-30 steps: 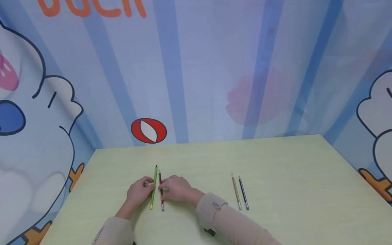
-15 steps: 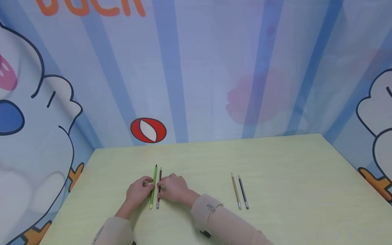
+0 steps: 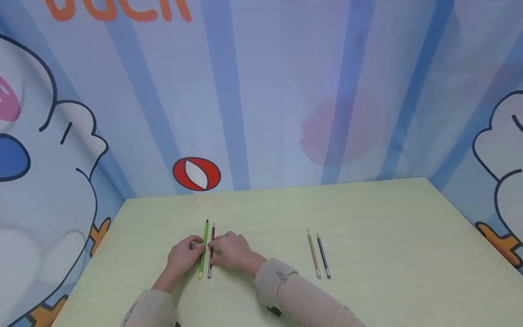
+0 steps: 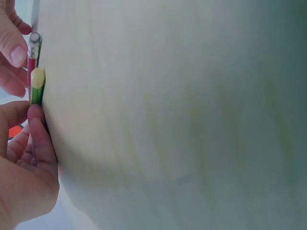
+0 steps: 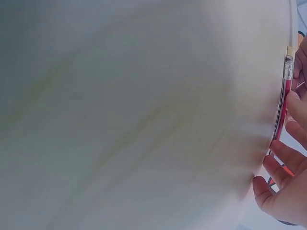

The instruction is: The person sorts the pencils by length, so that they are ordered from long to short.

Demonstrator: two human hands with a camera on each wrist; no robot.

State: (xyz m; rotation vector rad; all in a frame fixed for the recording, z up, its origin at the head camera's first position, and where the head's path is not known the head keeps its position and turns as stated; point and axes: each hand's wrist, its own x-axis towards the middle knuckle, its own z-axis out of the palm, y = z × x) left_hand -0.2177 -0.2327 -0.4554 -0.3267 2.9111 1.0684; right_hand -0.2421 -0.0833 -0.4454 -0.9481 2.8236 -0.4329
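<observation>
Hands: left hand pinches green pencil with thumb and fingertips; right hand holds red pencil, thumb and fingers spaced along it. Hands face each other, fingertips near, narrow gap between.
Sleeves: beige left sleeve and right sleeve come in from the bottom edge; dark piece under right cuff.
Hand-held pencils: flat, left part of table, side by side, roughly parallel; touching or not, cannot tell for sure. Eraser ends toward the person, almost level; green tip reaches slightly farther.
Change, red pencil: 1.0 s ago it slanted away from the green one, eraser ends well apart; now its eraser end has swung left, closer in. Most of that shift shows by 0.5 s ago; little since.
Change, hands: right hand has moved left with its pencil; left hand about the same.
Loose pair: gold pencil and dark pencil, right of both hands, near each other, tips away from the person; unmoved.
Table: pale yellow-green tabletop under everything.
Backdrop: blue striped cloth, orange letters, red-and-white oval, white cartoon figure at left, part of another at right.
</observation>
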